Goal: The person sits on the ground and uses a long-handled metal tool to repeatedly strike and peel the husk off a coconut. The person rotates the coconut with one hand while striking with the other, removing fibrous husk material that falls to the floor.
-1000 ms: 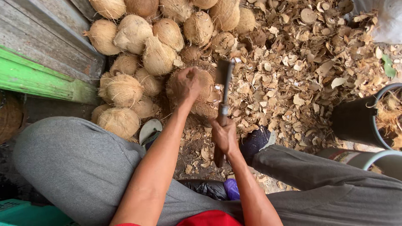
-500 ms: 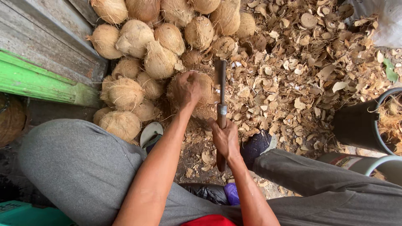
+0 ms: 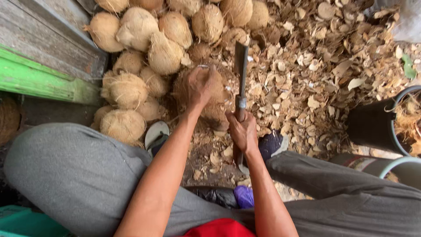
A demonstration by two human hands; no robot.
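Left hand clamped over a brown coconut, right hand gripping a cleaver just beside the coconut, blade seemingly touching it, husked coconut pile behind it

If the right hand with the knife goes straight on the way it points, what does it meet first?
Probably the pile of husked coconuts just past the blade tip of the knife held by the right hand; depth is unclear.

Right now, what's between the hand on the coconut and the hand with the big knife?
In the head view, only the coconut's brown husk lies between the left hand and right hand gripping the knife.
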